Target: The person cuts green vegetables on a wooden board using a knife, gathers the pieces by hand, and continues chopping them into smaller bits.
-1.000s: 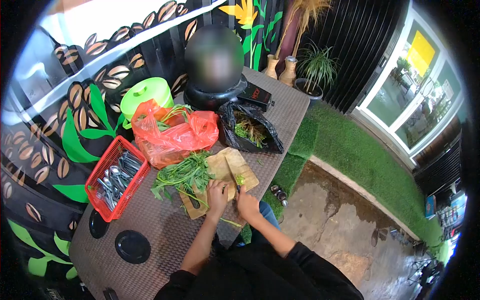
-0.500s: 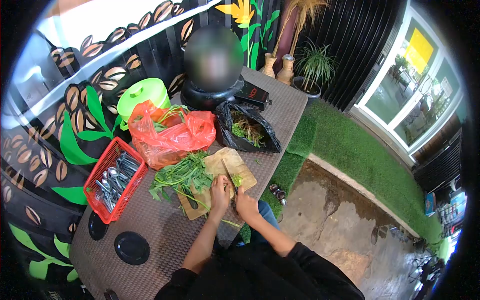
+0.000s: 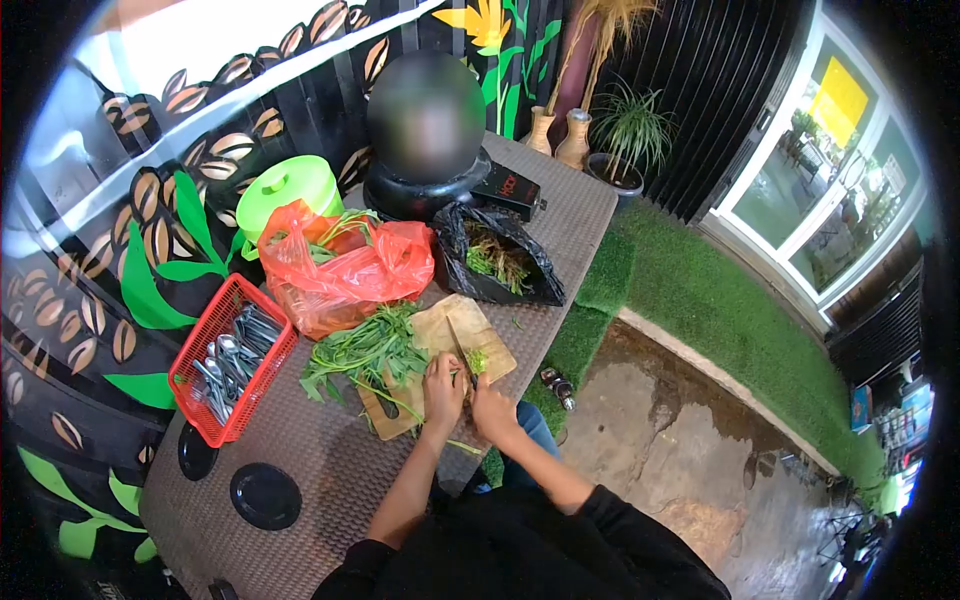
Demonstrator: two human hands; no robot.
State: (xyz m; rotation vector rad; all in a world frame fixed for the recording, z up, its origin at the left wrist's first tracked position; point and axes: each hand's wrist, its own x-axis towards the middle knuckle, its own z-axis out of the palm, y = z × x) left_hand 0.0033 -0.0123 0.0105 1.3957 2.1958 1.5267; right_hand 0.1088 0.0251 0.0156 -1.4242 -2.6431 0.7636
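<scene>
My right hand (image 3: 492,408) is closed round the handle of a knife (image 3: 459,341), whose blade lies over the wooden cutting board (image 3: 496,330). Just left of the blade, my left hand (image 3: 443,391) is closed on green stems; a long stem sticks out below it toward the board's lower edge. Small chopped green pieces (image 3: 478,360) sit to the right of the blade. A heap of leafy greens (image 3: 366,347) covers the board's left side and spills onto the table.
Behind the board are a red plastic bag (image 3: 345,280), a black bag of greens and roots (image 3: 540,283) and a green lidded container (image 3: 288,190). A red basket of cutlery (image 3: 277,362) and black plates (image 3: 265,496) are at left.
</scene>
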